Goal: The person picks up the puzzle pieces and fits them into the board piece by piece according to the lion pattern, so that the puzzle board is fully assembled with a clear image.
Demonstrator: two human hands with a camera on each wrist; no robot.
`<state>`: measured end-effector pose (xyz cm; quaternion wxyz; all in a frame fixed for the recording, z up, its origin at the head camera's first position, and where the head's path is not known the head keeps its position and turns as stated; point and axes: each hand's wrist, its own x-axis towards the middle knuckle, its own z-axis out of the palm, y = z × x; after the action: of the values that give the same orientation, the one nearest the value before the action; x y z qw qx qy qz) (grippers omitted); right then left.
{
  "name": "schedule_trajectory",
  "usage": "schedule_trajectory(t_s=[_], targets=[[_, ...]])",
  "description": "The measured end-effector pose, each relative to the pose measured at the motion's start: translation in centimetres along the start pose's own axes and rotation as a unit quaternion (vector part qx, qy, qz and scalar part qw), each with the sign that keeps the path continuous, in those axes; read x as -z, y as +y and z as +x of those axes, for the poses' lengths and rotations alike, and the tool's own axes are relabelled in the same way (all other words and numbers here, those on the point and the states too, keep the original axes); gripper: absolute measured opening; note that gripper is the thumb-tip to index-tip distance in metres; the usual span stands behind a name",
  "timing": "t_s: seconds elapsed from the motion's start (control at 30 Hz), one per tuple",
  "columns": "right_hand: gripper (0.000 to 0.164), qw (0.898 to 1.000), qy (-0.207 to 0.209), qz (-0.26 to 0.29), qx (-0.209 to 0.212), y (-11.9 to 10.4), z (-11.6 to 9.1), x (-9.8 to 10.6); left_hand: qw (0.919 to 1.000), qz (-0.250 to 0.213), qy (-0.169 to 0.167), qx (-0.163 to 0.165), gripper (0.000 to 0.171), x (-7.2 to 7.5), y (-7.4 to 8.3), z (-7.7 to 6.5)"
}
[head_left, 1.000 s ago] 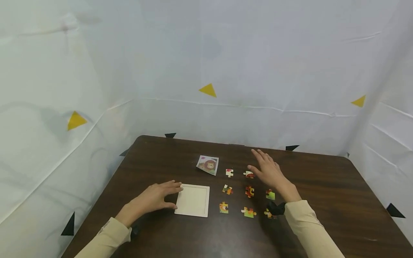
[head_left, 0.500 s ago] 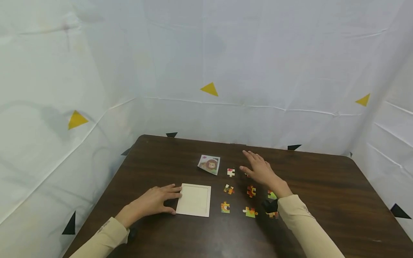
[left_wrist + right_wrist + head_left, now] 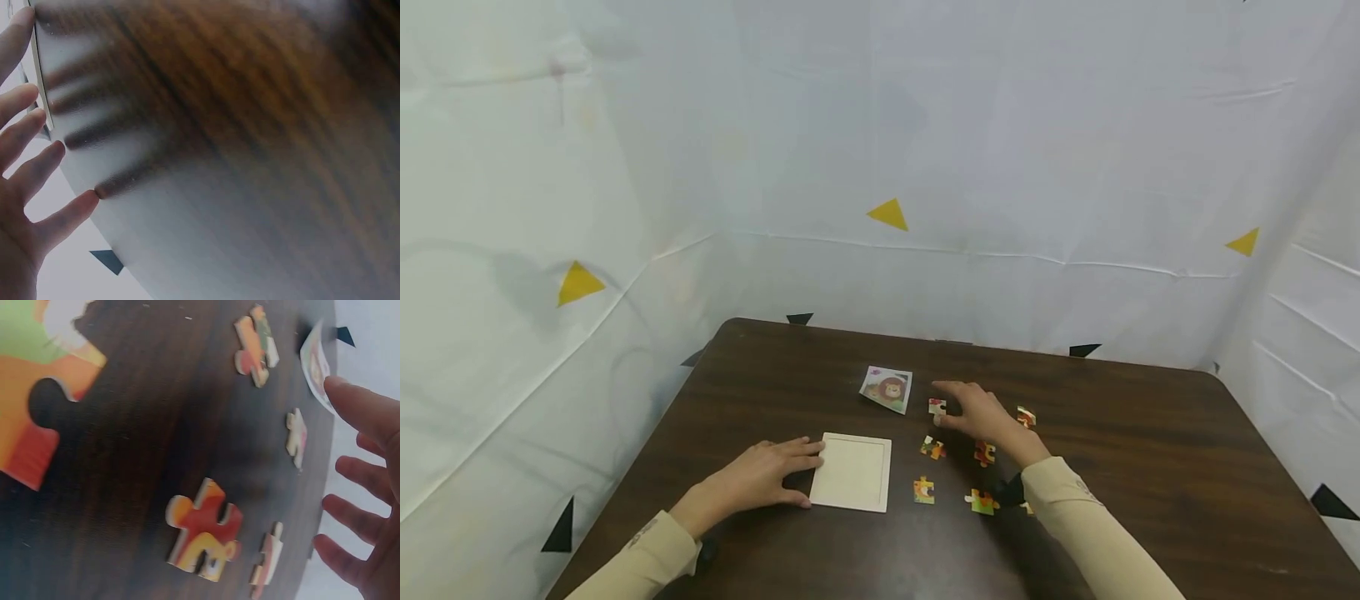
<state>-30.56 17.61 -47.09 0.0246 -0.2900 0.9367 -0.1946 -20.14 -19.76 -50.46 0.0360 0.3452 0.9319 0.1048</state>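
I can't see the desk's (image 3: 850, 562) near edge, cropped from the head view; the right sleeve (image 3: 1086, 521) hides most of a jigsaw piece (image 3: 1028, 507).

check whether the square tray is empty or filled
Empty: the square tray shows a bare pale base; the puzzle pieces in view lie outside it, on the dark table.

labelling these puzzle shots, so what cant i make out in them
Head view: the lower-right puzzle piece, mostly hidden by the right sleeve.
Head view: fine print on the lion card, too small.
Left wrist view: most of the pale frame, cut off by the left edge.
Right wrist view: the nearest puzzle piece, cut off top and left; the right hand, cut off right.
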Motion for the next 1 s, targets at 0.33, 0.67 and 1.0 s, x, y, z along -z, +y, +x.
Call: schedule_trajectory(t_s=[0.33,0.67,1.0], targets=[[0.047,0.999,0.021,-0.032,0.032,0.6,-0.7,-1.9,0.9992,0.021,0.017,-0.029,0.065,0.0,0.2,0.2],[0.032,0.996,0.061,-0.051,0.04,0.8,-0.5,-2.4,0.998,0.027,0.024,-0.052,0.059,-0.1,0.3,0.5],[0.019,0.987,0.101,-0.075,0.096,1.0,-0.8,-2.6,0.9976,0.038,0.016,-0.055,0.058,-0.1,0.9,0.5]])
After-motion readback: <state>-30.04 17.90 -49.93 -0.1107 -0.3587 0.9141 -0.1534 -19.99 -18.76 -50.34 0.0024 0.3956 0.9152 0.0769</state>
